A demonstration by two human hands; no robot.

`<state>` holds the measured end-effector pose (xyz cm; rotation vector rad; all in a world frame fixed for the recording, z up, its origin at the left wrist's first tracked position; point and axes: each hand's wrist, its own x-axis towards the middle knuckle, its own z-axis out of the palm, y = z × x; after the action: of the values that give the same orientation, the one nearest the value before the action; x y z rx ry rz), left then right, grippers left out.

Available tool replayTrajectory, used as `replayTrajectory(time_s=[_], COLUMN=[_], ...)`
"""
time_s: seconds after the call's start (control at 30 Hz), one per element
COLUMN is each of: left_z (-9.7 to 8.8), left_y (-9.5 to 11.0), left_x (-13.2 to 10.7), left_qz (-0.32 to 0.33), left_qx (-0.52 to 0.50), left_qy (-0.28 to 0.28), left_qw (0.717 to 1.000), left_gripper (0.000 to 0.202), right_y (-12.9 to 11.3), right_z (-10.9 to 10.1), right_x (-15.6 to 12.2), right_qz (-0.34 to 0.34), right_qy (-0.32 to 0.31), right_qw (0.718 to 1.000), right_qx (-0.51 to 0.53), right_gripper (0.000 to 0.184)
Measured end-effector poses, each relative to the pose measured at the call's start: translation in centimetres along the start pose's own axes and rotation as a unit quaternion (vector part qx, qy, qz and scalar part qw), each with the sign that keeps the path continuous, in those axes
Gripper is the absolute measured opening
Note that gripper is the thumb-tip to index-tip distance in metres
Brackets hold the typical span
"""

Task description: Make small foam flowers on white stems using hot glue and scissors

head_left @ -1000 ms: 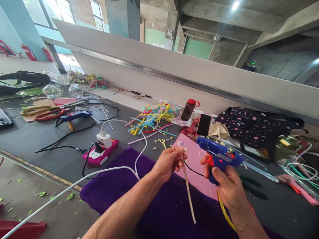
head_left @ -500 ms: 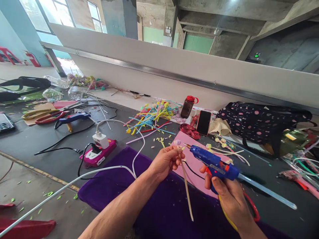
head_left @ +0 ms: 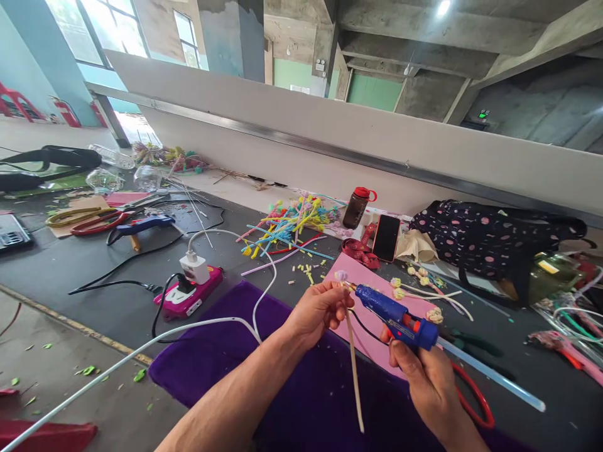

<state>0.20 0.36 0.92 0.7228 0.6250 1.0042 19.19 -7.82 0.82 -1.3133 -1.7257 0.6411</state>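
Note:
My left hand (head_left: 316,312) pinches the top of a thin pale stick (head_left: 353,370) that hangs down over the purple cloth (head_left: 245,370). A small pale flower bud (head_left: 341,275) sits at the stick's top, just above my fingertips. My right hand (head_left: 426,383) grips a blue hot glue gun (head_left: 394,314) with a clear glue stick (head_left: 490,377) poking out behind. The gun's nozzle touches the stick just below the bud. Both hands hover over a pink sheet (head_left: 372,311).
A pink power strip (head_left: 188,295) with a white plug and cables lies left. Colourful straws (head_left: 287,226), a dark bottle (head_left: 357,207), a phone (head_left: 386,237) and a spotted bag (head_left: 485,242) sit behind. Scissors (head_left: 85,220) and another glue gun (head_left: 141,224) lie far left.
My right hand has swung the glue gun leftward and tilted it, bringing its nozzle from apart up to the top of the stick. My left hand has stayed nearly still.

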Motion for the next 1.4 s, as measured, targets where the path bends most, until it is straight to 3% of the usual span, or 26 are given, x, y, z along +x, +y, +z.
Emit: replayTrajectory(time_s=[0.4,0.67,1.07,1.4], left_z=[0.3,0.2,0.1,0.1], left_y=[0.0,-0.1,-0.2,-0.3], left_x=[-0.1,-0.1,0.0,0.0], left_qz=[0.004,0.007,0.017,0.012], left_qx=[0.017,0.027,0.023,0.044], left_qy=[-0.005,-0.016,-0.010,-0.012], left_qw=[1.000,0.999,1.000,0.999], left_gripper=[0.022,0.022,0.024,0.025], right_y=[-0.6,0.5,0.3,0.7], right_z=[-0.1,0.1,0.1,0.0], right_x=[0.5,0.2,0.4,0.5], right_qz=[-0.015,0.003,0.009,-0.012], right_qy=[0.024,0.010,-0.020,-0.005], right_qw=[0.999,0.998,0.998,0.998], right_qx=[-0.023,-0.068,-0.060,-0.060], right_gripper=[0.026,0.027,0.028,0.026])
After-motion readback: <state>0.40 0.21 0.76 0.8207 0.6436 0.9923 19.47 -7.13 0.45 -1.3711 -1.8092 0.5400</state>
